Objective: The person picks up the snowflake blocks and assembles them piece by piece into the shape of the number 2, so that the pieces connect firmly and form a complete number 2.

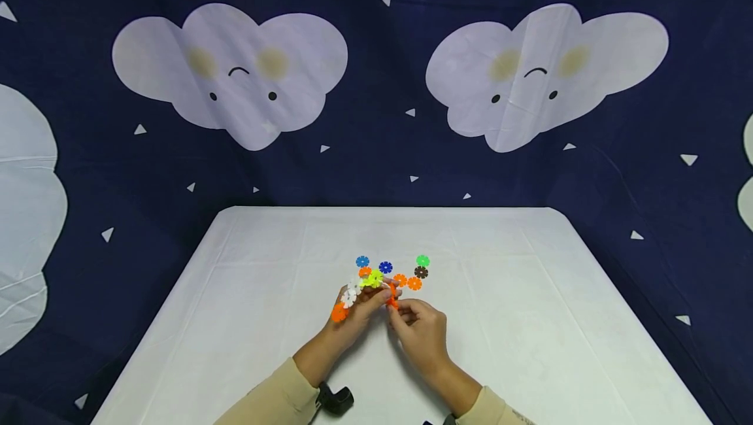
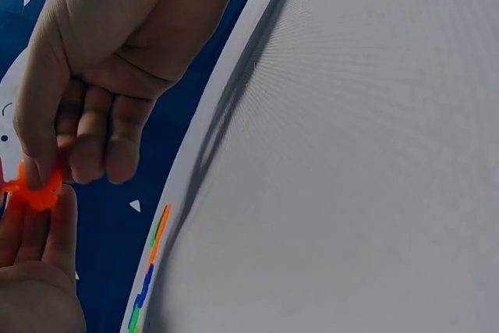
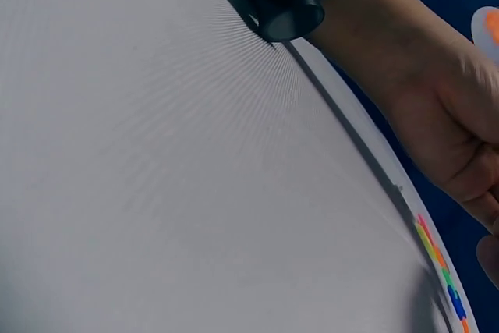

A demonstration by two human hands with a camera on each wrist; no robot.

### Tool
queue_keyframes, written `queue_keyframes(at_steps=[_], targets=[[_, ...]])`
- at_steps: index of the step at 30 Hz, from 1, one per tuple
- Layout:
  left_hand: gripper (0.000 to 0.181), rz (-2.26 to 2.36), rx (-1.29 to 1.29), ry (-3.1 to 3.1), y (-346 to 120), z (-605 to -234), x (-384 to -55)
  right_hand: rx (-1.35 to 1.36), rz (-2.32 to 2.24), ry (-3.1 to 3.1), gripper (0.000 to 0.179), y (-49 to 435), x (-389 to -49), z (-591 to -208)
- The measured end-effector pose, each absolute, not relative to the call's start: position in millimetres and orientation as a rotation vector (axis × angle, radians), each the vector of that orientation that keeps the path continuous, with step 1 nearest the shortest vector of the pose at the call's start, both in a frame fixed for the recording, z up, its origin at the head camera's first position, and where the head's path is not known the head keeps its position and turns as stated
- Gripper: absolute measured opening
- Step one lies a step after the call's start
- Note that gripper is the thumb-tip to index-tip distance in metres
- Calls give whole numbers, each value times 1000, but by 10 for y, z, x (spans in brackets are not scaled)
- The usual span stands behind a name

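In the head view my left hand (image 1: pixel 350 323) holds a curved chain of plastic snowflake discs. An orange disc (image 1: pixel 338 312) sits at its near left end, followed by white discs (image 1: pixel 351 293) and yellow-green discs (image 1: pixel 372 278). At the right end are orange discs (image 1: pixel 393 295), between the two hands. My right hand (image 1: pixel 422 333) pinches there with thumb and forefinger, fingertips close against the left thumb. In the left wrist view an orange disc (image 2: pixel 39 189) shows between the fingertips of both hands. Fingers hide part of the chain.
Loose discs lie on the white table (image 1: pixel 265 320) beyond the hands: a light blue disc (image 1: pixel 362 261), a dark blue disc (image 1: pixel 385 267), a green disc (image 1: pixel 423 260), a brown disc (image 1: pixel 421 272) and several orange discs (image 1: pixel 414 283). A dark cloud-patterned cloth (image 1: pixel 376 170) hangs behind.
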State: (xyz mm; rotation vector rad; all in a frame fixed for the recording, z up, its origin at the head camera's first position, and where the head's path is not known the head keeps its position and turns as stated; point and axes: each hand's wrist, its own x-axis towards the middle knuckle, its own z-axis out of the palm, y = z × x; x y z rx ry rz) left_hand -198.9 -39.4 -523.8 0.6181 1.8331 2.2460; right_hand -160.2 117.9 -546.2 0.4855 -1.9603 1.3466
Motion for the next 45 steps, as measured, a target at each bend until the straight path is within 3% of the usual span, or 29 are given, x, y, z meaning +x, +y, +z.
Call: queue_keyframes(at_steps=[5, 11, 21, 34, 40, 45], targets=[[30, 2233, 787, 1905, -454, -5111, -1937, 467, 1385, -1953, 21, 1126, -1520, -5284], [34, 2257, 709, 1818, -470, -5109, -1965, 500, 1420, -1942, 20, 1107, -1423, -5090], [33, 2201, 699, 1838, -489, -5144, -2006, 549, 1481, -1973, 18, 1222, -1562, -5420], [28, 2085, 767, 2006, -536, -5061, -1920, 388, 1825, -1997, 14, 1234, -1525, -5374], [27, 2168, 756, 1840, -552, -5070, -1945, 473, 1836, -1991, 10, 1245, -1535, -5361], [34, 2187, 698, 1740, -573, -5120, -1980, 549, 1716, -2006, 17, 1261, -1555, -5380]])
